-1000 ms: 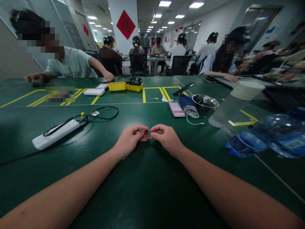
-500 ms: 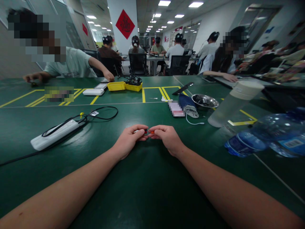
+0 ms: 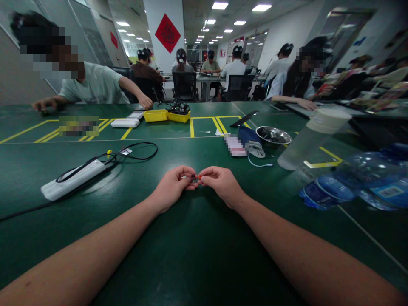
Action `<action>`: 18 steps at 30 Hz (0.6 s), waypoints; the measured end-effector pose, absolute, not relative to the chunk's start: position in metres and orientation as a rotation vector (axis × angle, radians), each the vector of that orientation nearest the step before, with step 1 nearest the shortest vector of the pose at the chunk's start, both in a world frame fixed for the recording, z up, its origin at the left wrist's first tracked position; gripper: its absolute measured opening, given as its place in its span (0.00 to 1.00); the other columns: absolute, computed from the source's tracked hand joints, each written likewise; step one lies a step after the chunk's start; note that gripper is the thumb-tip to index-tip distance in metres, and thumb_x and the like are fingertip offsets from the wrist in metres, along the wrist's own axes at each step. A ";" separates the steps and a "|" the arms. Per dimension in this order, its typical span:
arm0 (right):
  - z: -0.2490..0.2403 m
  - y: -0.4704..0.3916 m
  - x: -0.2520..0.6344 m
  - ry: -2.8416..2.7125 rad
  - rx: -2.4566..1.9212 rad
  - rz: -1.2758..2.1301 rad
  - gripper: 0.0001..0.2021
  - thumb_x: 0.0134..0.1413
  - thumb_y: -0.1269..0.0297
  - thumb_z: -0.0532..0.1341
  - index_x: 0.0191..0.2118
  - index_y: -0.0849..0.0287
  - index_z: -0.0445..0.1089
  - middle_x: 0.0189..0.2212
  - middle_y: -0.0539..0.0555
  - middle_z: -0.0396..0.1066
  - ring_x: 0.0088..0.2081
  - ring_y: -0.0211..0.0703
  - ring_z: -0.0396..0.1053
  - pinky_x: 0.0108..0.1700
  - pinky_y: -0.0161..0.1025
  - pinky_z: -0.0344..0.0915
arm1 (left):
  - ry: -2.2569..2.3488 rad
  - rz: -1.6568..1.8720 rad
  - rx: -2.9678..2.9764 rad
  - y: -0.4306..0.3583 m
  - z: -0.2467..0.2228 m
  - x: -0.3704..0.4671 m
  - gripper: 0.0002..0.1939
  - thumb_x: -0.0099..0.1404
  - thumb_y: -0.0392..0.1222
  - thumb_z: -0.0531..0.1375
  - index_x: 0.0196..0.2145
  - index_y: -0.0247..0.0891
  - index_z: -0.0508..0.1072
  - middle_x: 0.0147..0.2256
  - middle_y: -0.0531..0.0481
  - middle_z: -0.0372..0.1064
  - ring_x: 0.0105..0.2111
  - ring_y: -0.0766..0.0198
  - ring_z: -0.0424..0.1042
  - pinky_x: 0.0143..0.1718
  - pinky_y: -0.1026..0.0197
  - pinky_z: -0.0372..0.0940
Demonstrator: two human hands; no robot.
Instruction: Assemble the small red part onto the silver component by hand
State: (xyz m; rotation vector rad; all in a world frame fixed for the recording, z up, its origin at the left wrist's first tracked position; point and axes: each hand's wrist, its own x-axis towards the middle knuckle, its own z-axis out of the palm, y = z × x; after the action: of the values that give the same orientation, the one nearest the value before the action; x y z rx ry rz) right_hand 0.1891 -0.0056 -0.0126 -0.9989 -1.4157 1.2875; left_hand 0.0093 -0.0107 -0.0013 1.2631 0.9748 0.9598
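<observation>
Over the green table [image 3: 178,255], my left hand [image 3: 175,185] pinches a small dark-and-red piece [image 3: 193,178] between thumb and fingers. Right beside it, my right hand [image 3: 219,182] is closed on a small orange piece [image 3: 199,177]. The fingertips of the two hands nearly meet, and the two pieces are close together. Their exact shapes are too small to make out, and fingers partly cover both.
A white power strip [image 3: 75,178] with black cable lies left. Beyond my hands are yellow trays [image 3: 156,115], a phone [image 3: 236,145], and a metal bowl [image 3: 274,137]. A frosted bottle [image 3: 299,140] and blue-labelled bottles [image 3: 331,187] stand or lie right. People sit across the table.
My fingers have shifted slightly, and more of the dark-and-red piece shows in my left hand. Both arms are nearly where they were.
</observation>
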 end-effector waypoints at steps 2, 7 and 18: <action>-0.012 -0.006 0.189 -1.425 -1.010 1.285 0.08 0.47 0.66 0.64 0.35 0.62 0.74 0.31 0.55 0.76 0.34 0.42 0.74 0.40 0.41 0.70 | 0.977 0.957 1.235 -0.009 -0.003 0.009 0.09 0.59 0.33 0.60 0.40 0.36 0.70 0.35 0.48 0.73 0.34 0.67 0.75 0.38 0.64 0.70; -0.010 -0.006 0.188 -1.424 -1.021 1.284 0.07 0.47 0.68 0.64 0.34 0.62 0.74 0.30 0.55 0.76 0.33 0.42 0.74 0.39 0.41 0.70 | 0.964 0.943 1.192 -0.010 -0.002 0.009 0.08 0.62 0.34 0.57 0.40 0.35 0.70 0.35 0.48 0.73 0.34 0.67 0.75 0.39 0.65 0.70; -0.008 -0.007 0.187 -1.423 -1.009 1.311 0.07 0.47 0.68 0.64 0.35 0.62 0.73 0.31 0.55 0.76 0.33 0.42 0.74 0.39 0.41 0.70 | 0.988 0.947 1.308 -0.014 0.004 0.010 0.11 0.59 0.33 0.59 0.42 0.36 0.71 0.38 0.48 0.71 0.35 0.67 0.75 0.39 0.63 0.70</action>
State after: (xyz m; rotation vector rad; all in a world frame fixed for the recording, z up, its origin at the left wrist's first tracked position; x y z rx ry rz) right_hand 0.1872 -0.0074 -0.0082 -1.0092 -1.4230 1.3113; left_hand 0.0099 -0.0141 0.0045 1.3081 0.9876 0.9468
